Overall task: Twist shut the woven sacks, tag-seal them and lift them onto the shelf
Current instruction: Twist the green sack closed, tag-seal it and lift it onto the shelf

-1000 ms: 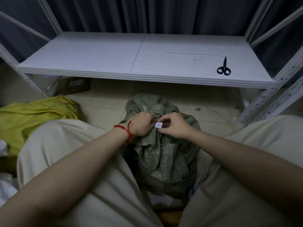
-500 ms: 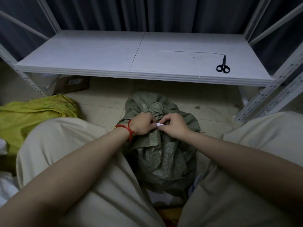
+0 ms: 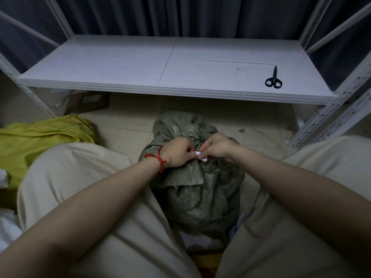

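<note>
My forearms angle in from the lower corners; my left hand [image 3: 178, 154] and right hand [image 3: 217, 147] meet mid-frame, curled fingers pinching a tag [image 3: 201, 156].

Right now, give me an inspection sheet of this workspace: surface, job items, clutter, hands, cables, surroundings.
Surface: white shelf; sack not yet on it.
Job's things: green woven sack on the tiled floor between the knees, neck twisted; white tag at the neck.
Clutter: black scissors on the shelf, right side; yellow-green fabric at left; cardboard box under the shelf.
Grippers: left hand grips the sack neck; right hand pinches the tag.
Cables: nothing seen.
Surroundings: dark curtain behind.
</note>
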